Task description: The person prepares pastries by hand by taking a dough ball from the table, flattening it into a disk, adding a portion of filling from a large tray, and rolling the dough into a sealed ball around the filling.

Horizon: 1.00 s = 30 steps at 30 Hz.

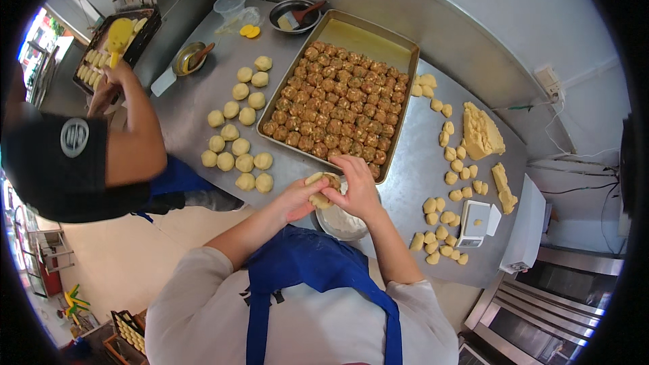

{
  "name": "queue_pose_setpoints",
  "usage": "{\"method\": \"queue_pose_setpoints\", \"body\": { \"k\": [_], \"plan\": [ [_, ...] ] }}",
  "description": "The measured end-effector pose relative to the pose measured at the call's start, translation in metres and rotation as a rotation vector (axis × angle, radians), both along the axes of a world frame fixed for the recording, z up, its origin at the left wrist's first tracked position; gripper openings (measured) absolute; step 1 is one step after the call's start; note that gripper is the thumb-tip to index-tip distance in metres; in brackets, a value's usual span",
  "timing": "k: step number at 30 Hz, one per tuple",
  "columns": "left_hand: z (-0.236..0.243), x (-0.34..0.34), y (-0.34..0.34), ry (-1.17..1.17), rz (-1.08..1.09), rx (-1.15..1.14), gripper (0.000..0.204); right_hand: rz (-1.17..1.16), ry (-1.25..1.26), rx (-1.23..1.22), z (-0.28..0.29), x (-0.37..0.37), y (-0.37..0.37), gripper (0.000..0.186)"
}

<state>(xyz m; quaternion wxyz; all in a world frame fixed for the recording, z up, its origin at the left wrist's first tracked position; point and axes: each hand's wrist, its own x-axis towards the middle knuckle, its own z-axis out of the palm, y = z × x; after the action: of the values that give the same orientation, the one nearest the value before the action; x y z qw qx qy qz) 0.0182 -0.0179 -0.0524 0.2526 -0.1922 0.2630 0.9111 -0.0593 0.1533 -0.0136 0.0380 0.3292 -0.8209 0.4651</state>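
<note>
My left hand [296,200] is closed around a flattened piece of pale yellow dough [320,200] with a brown filling ball in it. My right hand [357,189] presses against the same dough from the other side, its fingers bent over it. Below both hands is a metal bowl [348,233] of white flour, partly hidden by them. Just beyond, a large metal tray [378,44] bears rows of brown filling balls [331,98]. Several smooth round dough balls [230,109] sit left of the tray on the steel table.
Small dough pieces [430,206], a large dough slab [481,130] and a white scale [475,223] are at the right. A dark bowl with a brush [297,17] stands behind. At left, a co-worker [128,135] in a black cap holds a yellow tool over a dark tray [145,35].
</note>
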Motion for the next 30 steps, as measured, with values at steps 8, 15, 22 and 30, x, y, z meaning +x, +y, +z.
{"method": "queue_pose_setpoints", "body": {
  "k": [8,15,22,30],
  "plan": [
    [0.007,-0.005,0.016,0.119,0.037,0.148,0.033,-0.271,-0.261,-0.304,-0.041,0.05,-0.02,0.041],
    [0.019,0.021,-0.007,0.227,0.062,0.098,0.031,0.285,-0.218,-0.144,-0.017,0.032,-0.032,0.066],
    [0.018,0.05,-0.071,0.294,0.652,0.01,0.024,0.346,-0.494,-0.391,-0.024,0.049,-0.158,0.061],
    [0.046,0.128,-0.133,0.467,1.091,0.09,0.026,0.778,-0.354,-0.365,-0.008,0.104,-0.274,0.051]
  ]
}}
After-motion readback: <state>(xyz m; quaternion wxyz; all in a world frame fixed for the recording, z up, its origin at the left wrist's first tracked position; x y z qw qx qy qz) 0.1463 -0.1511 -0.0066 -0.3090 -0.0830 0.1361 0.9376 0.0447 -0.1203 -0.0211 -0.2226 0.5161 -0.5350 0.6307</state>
